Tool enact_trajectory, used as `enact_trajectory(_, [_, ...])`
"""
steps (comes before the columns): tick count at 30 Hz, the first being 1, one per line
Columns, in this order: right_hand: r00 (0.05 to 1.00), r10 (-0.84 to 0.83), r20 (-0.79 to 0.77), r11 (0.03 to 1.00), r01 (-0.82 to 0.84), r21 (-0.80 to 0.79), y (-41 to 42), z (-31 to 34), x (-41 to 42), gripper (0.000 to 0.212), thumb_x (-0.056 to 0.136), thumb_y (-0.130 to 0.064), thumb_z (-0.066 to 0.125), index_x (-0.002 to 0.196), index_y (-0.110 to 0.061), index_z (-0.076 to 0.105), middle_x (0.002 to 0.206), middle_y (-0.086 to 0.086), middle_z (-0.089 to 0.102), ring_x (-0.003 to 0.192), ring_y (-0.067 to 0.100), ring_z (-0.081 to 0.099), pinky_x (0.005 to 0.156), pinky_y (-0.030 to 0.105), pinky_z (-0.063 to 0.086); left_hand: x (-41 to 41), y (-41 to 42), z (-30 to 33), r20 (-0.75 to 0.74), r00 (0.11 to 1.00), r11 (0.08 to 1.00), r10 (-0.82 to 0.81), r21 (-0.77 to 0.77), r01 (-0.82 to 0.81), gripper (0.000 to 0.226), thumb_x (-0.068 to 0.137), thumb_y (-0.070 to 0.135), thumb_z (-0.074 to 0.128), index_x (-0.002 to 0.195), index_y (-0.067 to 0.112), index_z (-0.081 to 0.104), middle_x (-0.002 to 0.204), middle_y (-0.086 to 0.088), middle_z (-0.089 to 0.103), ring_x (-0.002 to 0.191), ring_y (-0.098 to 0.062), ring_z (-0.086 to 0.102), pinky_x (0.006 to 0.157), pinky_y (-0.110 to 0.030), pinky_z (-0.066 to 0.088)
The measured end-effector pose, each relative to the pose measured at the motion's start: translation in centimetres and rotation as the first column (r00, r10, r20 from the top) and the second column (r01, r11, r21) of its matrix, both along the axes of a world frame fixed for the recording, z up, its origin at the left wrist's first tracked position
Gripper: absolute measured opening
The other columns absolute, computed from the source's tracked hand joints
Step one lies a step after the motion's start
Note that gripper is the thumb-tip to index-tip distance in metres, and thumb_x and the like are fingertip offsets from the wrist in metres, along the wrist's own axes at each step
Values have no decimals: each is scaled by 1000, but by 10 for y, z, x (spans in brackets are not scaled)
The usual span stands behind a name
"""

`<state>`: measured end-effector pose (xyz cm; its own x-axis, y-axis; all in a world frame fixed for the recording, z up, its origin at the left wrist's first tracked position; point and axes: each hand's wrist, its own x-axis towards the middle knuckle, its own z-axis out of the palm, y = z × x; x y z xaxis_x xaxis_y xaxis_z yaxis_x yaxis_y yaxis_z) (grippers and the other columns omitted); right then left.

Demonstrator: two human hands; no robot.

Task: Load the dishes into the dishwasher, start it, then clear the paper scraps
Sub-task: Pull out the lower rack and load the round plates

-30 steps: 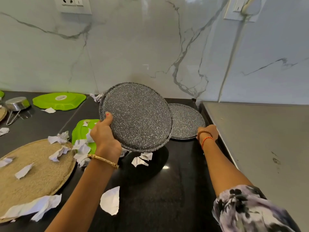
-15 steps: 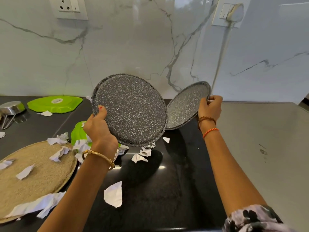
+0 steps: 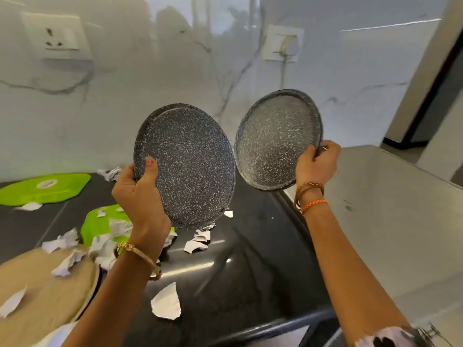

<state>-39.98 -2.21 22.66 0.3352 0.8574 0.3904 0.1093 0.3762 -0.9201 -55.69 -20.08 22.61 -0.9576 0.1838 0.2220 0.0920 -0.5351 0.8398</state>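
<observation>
I see both plates lifted above the tabletop [image 3: 250, 259], on edge, likely for racking. Left hand [image 3: 140, 194] fingers grip the big plate [image 3: 185, 166]; right hand [image 3: 317, 166] fingers pinch the small plate [image 3: 275, 139]. Paper scraps [image 3: 166, 303] lie on the tabletop.

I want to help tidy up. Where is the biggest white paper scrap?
In the head view, the biggest white paper scrap lies low on the black counter, between the person's two forearms, right of the round woven mat.
</observation>
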Motion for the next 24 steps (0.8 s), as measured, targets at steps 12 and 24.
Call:
enact_trajectory(12, [854, -409, -323, 909, 414, -55, -50, -7, 186, 31, 86, 2, 53, 79, -23, 36, 72, -10, 41, 56, 0, 39, 56, 9, 37, 124, 39, 25, 104, 802, 803, -589, 190, 565, 18, 90, 9, 57, 74, 15, 61, 61, 8, 68, 69, -16, 64, 76, -40, 55])
enact_trajectory(24, [701, -673, -238, 715, 698, 34, -131, -25, 364, 30, 81, 4, 55, 83, -20, 36, 64, -10, 31, 43, -4, 35, 53, 9, 31, 303, 23, 16, 194, 519, 540, -833, 74, 839, 10, 89, 6, 57, 80, 11, 58, 76, -3, 63, 69, -18, 63, 70, -35, 55])
